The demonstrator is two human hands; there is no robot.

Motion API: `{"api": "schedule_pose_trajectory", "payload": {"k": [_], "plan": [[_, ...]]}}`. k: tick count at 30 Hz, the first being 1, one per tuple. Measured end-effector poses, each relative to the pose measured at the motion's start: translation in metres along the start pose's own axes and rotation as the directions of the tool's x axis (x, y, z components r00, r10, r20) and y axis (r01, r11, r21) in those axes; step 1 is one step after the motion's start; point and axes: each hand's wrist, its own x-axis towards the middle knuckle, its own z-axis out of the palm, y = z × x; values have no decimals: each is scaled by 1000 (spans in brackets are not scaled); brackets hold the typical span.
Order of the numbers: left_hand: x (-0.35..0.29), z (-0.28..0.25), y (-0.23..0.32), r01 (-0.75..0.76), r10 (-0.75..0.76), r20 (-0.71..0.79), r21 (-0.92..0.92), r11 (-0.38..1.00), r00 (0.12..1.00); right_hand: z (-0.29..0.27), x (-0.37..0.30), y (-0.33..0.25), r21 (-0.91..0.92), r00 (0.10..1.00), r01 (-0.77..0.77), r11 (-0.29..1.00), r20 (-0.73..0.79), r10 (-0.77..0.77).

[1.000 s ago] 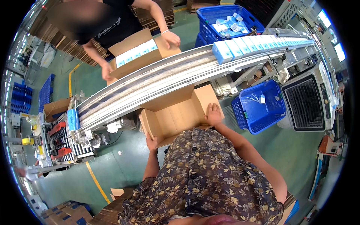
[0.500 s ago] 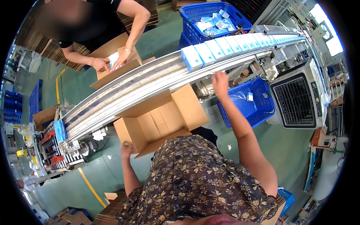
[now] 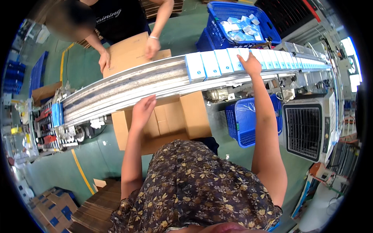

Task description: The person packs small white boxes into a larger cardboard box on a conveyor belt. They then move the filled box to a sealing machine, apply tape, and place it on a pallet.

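Note:
Small white-and-blue cartons [image 3: 211,65] stand in a row along the far right part of the conveyor [image 3: 128,83]. My right hand [image 3: 251,65] reaches over that row with thumb and forefinger spread, its fingertips at the near faces of the cartons. No carton is lifted in it. An open cardboard box [image 3: 197,114] rests between my body and the conveyor, its flaps out and its visible inside bare. Above its left part hovers my left hand [image 3: 143,110], fingers stretched toward the conveyor's near edge and holding nothing.
Across the conveyor a person handles another cardboard box [image 3: 126,52]. A blue crate [image 3: 217,33] of loose small cartons stands beyond the belt. Right of my box are a blue basket [image 3: 244,141] and a grilled machine [image 3: 305,130]. Flattened cardboard [image 3: 97,206] is stacked behind me.
My right hand has moved up and right onto the carton row. My left hand has left the box's near-left flap and risen over the box. The other person's box has tilted up.

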Motion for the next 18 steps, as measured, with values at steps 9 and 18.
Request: {"api": "schedule_pose_trajectory", "payload": {"k": [9,18], "plan": [[99,3,20,213,-150,-175,434,875,973,14,-83,-177,295,960,97,951,223,-167],[-25,-181,102,30,123,-366,385,923,923,-87,-201,-286,766,950,285,576,-145,-278]]}}
